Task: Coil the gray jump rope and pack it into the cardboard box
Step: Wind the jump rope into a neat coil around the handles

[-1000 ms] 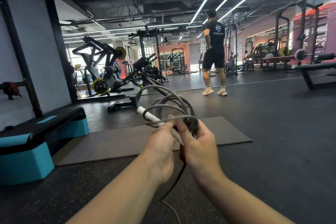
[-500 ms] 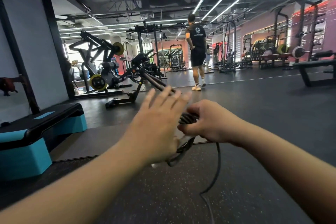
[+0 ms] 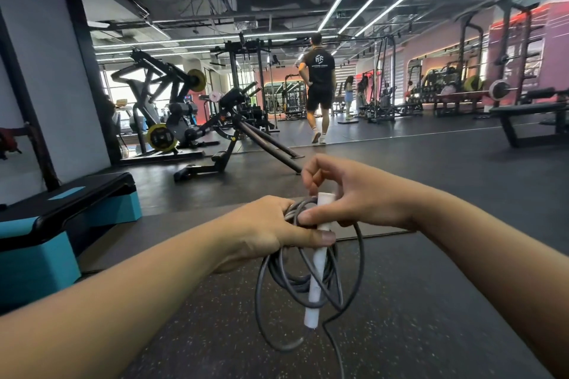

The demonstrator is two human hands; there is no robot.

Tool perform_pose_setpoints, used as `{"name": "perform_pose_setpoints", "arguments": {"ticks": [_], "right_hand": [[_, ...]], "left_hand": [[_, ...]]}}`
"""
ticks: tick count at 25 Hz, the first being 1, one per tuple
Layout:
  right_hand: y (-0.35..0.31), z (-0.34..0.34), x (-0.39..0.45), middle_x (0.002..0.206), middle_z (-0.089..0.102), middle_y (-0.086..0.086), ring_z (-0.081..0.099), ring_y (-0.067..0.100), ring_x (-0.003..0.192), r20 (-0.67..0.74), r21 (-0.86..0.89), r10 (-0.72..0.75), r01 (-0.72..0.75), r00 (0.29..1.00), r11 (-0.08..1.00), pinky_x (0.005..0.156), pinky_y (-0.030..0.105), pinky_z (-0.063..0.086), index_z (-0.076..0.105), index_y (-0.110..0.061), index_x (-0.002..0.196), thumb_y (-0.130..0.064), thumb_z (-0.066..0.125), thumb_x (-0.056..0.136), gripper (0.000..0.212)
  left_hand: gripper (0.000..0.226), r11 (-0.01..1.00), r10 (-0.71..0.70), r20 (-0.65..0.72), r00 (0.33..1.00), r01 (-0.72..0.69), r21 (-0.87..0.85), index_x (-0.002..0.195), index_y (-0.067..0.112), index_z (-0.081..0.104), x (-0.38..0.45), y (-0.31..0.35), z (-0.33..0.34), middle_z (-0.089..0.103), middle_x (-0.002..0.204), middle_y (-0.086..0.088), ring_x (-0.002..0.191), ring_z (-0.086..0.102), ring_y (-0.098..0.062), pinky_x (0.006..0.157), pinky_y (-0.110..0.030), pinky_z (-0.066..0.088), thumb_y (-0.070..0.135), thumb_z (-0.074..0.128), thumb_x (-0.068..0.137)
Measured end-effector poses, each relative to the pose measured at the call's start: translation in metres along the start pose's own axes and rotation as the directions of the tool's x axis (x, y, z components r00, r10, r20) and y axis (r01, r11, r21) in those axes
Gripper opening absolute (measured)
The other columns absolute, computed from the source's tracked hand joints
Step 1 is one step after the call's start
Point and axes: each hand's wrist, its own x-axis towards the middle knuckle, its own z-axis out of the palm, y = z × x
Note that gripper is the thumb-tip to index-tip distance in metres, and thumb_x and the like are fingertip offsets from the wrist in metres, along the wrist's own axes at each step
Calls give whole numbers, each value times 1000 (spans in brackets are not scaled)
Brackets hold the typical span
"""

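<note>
Stood on the dark rubber gym floor (image 3: 431, 301) with both bare arms stretched forward. Gripped the gray jump rope (image 3: 308, 283) at chest height, well above the floor. Left hand (image 3: 261, 232) closed round the gathered loops near their top, thumb laid flat across the white handle (image 3: 317, 271) and pressing it against the bundle. Right hand (image 3: 354, 194) curled over the upper end of the same handle, thumb tip pressed on the rope just beside the left knuckles, index and middle fingers bent above the handle's tip. Hands touching, or very nearly so, at the bundle. Handle held roughly upright, slightly tilted, its lower end poking out below the coils. Several loose loops hung down beneath the left hand, with one strand trailing off toward the bottom edge of the view. Gray mat (image 3: 191, 234) lay on the floor behind the hands. Teal and black aerobic step (image 3: 61, 224) sat at the left, beside the wall. Farther back, weight machines (image 3: 166, 108) and a person in black shirt and shorts (image 3: 318, 86), back turned.
</note>
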Motion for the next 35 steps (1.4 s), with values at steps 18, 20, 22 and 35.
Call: {"name": "perform_pose_setpoints", "arguments": {"ticks": [18, 20, 22, 35], "right_hand": [[58, 9, -14, 62, 37, -1, 36, 14, 47, -108, 567, 250, -147, 962, 811, 62, 40, 55, 63, -14, 78, -43, 74, 91, 33], [56, 41, -13, 71, 47, 0, 44, 14, 56, 9, 776, 155, -105, 988, 622, 73, 46, 53, 71, -13, 111, -23, 72, 88, 25], [48, 72, -13, 80, 53, 2, 46, 15, 63, 92, 903, 33, -98, 995, 419, 76, 47, 51, 61, -24, 137, -19, 80, 81, 60], [-13, 95, 13, 53, 55, -4, 34, 0, 30, -449, 843, 438, 207, 779, 496, 32, 16, 26, 64, -19, 76, -23, 66, 98, 22]], "left_hand": [[48, 592, 66, -469, 881, -413, -692, 115, -11, 59, -7, 14, -18, 66, 55, 4, 39, 50, -5, 47, -18, 50, 23, 66, 81], [38, 458, -23, -620, 784, -544, -703, 111, -2, 64, 6, 17, -10, 65, 58, 7, 45, 46, -4, 56, -22, 50, 24, 68, 84], [19, 398, -111, -728, 676, -641, -656, 96, 9, 64, 19, 18, -3, 63, 59, 10, 50, 42, -5, 60, -25, 44, 25, 69, 88], [74, 581, -129, -677, 725, -497, -644, 125, 5, 57, 17, -28, 36, 75, 111, -15, 108, 70, -33, 88, -38, 53, 30, 85, 60]]}}
